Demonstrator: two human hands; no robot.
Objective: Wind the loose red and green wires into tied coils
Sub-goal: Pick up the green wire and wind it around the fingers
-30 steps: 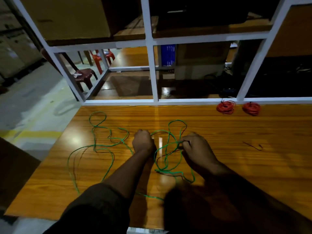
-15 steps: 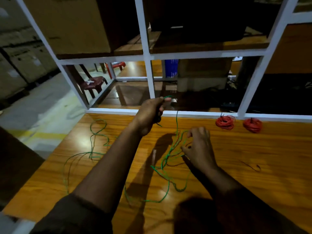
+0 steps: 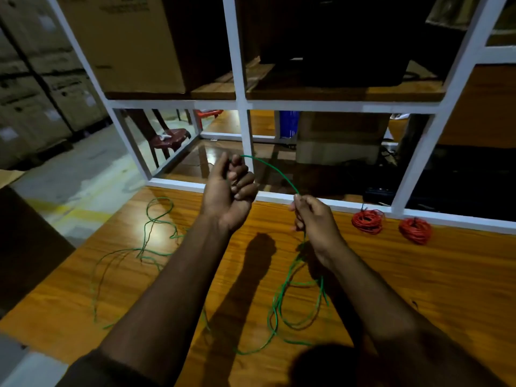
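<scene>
Dim overhead light glares off the glossy bench, throwing hard arm shadows below the grip; frame edges bow.

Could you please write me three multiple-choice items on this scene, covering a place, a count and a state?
1. Where do the red coils lie?
A. far right of the table, by the white frame
B. on the floor
C. in the left hand

2. How many red coils are there?
A. one
B. two
C. four

3. What is the green wire doing between the hands?
A. arching from left hand to right hand
B. lying cut
C. coiled and tied

Answers: 1 A, both sit beside the frame's bottom rail; 2 B, a pair shows; 3 A, each hand grips it.
</scene>
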